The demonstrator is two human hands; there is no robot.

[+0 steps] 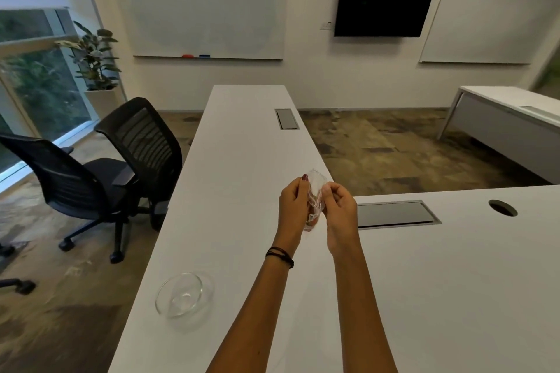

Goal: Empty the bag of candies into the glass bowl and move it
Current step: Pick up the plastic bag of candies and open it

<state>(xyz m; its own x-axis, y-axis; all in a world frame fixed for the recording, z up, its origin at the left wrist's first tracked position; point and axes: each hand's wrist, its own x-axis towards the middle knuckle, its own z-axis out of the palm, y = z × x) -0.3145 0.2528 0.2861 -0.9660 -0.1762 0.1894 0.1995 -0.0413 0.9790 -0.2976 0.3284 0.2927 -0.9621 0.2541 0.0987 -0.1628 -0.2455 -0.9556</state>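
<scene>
table (236, 179): plain white
glass bowl (181, 297): clear, colourless
bag of candies (315, 200): transparent, orange-brown inside
chairs (142, 142): black, mesh backs
screen (385, 3): black
floor (394, 148): mottled brown patches
wristband (280, 255): black
plant (94, 54): green and white leaves

No legible txt, labels or nos. anywhere in view.

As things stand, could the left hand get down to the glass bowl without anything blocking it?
Probably yes. The glass bowl sits alone on the white table, nearer the person and left of the left hand, with bare tabletop between. But that hand and the right hand both grip the candy bag.
</scene>
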